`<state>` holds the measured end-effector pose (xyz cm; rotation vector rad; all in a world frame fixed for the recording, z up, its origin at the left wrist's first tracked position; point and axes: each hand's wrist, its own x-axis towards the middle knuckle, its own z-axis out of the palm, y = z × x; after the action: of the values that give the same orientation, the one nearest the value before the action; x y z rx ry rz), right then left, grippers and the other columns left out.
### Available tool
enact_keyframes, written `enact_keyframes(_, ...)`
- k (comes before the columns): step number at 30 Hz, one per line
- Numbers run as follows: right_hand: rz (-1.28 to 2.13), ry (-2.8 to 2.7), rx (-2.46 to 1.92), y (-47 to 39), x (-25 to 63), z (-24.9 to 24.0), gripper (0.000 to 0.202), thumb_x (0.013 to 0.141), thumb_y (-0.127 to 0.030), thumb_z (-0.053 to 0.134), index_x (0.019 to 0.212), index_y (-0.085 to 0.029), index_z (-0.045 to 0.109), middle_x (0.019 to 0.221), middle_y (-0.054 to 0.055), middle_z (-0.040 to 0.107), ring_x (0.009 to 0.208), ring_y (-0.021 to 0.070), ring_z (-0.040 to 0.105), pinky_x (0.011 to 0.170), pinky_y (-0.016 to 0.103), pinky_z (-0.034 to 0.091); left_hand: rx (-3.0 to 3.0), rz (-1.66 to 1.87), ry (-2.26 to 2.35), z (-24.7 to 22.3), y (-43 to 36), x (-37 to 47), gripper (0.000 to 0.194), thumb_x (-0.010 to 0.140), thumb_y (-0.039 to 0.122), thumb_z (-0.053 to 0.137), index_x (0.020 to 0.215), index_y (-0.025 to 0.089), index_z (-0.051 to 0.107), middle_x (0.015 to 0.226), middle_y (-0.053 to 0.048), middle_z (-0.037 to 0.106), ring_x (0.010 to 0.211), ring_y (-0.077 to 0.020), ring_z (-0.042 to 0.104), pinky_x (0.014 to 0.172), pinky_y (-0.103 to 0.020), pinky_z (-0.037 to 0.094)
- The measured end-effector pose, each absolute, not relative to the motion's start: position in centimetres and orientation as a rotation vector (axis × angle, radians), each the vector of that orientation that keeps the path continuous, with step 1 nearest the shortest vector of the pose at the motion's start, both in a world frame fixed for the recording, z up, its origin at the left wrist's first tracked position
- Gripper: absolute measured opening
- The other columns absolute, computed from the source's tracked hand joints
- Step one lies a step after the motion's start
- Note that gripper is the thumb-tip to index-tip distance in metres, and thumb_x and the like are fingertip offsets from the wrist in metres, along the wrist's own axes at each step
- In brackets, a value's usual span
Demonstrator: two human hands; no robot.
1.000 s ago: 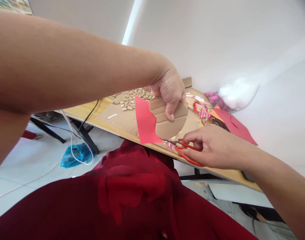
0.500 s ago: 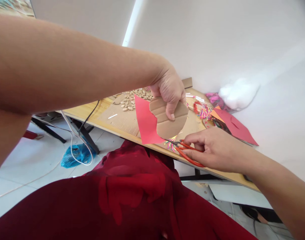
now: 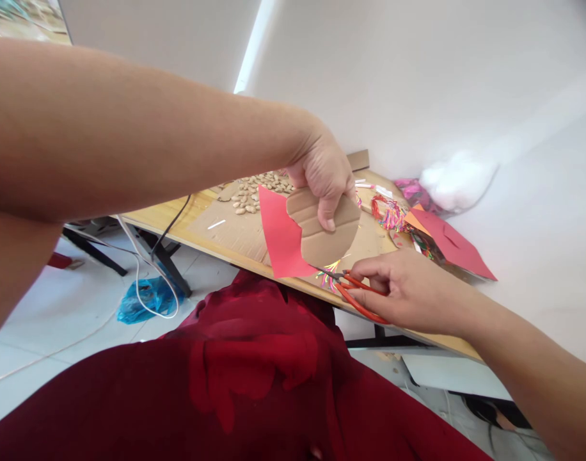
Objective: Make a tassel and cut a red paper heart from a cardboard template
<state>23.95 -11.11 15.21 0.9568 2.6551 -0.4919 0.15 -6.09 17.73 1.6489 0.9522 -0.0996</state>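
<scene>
My left hand (image 3: pixel 327 182) pinches a rounded piece of brown cardboard (image 3: pixel 316 237), its thumb on the near face and its other fingers hidden behind. Red paper (image 3: pixel 279 240) lies against the cardboard's back and sticks out on its left side. My right hand (image 3: pixel 398 288) is closed around the handles of orange-handled scissors (image 3: pixel 363 301). The dark blades point left and meet the paper at the cardboard's lower edge. Colourful strands (image 3: pixel 327 276) show just behind the blades.
Behind on the wooden table (image 3: pixel 178 224) lie peanuts (image 3: pixel 259 192) and a white strip (image 3: pixel 217 224). Coloured cords (image 3: pixel 391 214), red paper sheets (image 3: pixel 456 246) and white stuffing (image 3: pixel 459 182) are at the right. A blue bag (image 3: pixel 146 299) is on the floor.
My right hand and the scissors have shifted very slightly left. The red paper and cardboard have barely moved in my left hand.
</scene>
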Motion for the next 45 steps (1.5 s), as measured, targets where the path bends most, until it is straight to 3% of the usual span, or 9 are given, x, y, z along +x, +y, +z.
enact_keyframes(8, -0.477, 2.68, 0.976, -11.1, 24.4, 14.8, 0.034, 0.092, -0.048, 0.053, 0.073, -0.022, 0.062, 0.05, -0.004, 0.045, 0.046, 0.0102, 0.038, 0.045, 0.026, 0.027, 1.61, -0.069, 0.944, 17.5, -6.2, 0.2, 0.063, 0.063, 0.011, 0.078, 0.125, 0.013, 0.067, 0.107, -0.007, 0.079, 0.112, -0.033, 0.07, 0.102, -0.057, 0.051)
enact_keyframes(16, -0.507, 2.686, 0.993, -11.3, 24.1, 14.4, 0.031, 0.091, -0.043, 0.056, 0.07, -0.022, 0.06, 0.049, -0.005, 0.043, 0.045, 0.0098, 0.036, 0.043, 0.026, 0.024, 1.6, -0.069, 0.967, 17.6, -6.3, 0.4, 0.056, 0.063, 0.01, 0.077, 0.119, 0.012, 0.069, 0.102, -0.007, 0.08, 0.106, -0.0319, 0.072, 0.096, -0.053, 0.057)
enact_keyframes(25, -0.499, 2.712, 0.991, -11.4, 24.4, 14.4, 0.033, 0.093, -0.047, 0.055, 0.073, -0.022, 0.062, 0.048, -0.005, 0.045, 0.044, 0.0094, 0.037, 0.044, 0.025, 0.025, 1.616, -0.056, 0.913, 17.4, -6.4, 0.5, 0.048, 0.065, 0.01, 0.074, 0.113, 0.013, 0.072, 0.097, -0.004, 0.081, 0.105, -0.0283, 0.073, 0.102, -0.054, 0.052)
enact_keyframes(29, -0.506, 2.716, 0.989, -11.3, 24.2, 13.9, 0.037, 0.094, -0.052, 0.052, 0.075, -0.022, 0.062, 0.052, -0.004, 0.049, 0.047, 0.0099, 0.041, 0.045, 0.025, 0.027, 1.602, -0.029, 0.927, 17.4, -6.5, 0.5, 0.054, 0.064, 0.01, 0.075, 0.117, 0.013, 0.069, 0.103, -0.005, 0.08, 0.11, -0.0295, 0.072, 0.104, -0.056, 0.05)
enact_keyframes(39, -0.614, 2.753, 0.979, -11.6, 24.5, 13.7, 0.03, 0.093, -0.042, 0.054, 0.072, -0.021, 0.058, 0.051, -0.006, 0.044, 0.045, 0.0086, 0.038, 0.045, 0.024, 0.026, 1.604, -0.02, 0.935, 17.4, -6.5, 0.4, 0.058, 0.07, 0.011, 0.074, 0.126, 0.011, 0.063, 0.106, -0.007, 0.08, 0.109, -0.0284, 0.072, 0.1, -0.051, 0.054)
enact_keyframes(45, -0.665, 2.743, 1.016, -11.7, 24.6, 13.5, 0.029, 0.092, -0.043, 0.056, 0.075, -0.02, 0.061, 0.053, -0.005, 0.045, 0.046, 0.0099, 0.038, 0.044, 0.024, 0.024, 1.597, -0.008, 0.86, 17.0, -6.0, -0.1, 0.047, 0.073, 0.011, 0.075, 0.119, 0.014, 0.067, 0.101, -0.005, 0.081, 0.105, -0.0256, 0.073, 0.101, -0.048, 0.055)
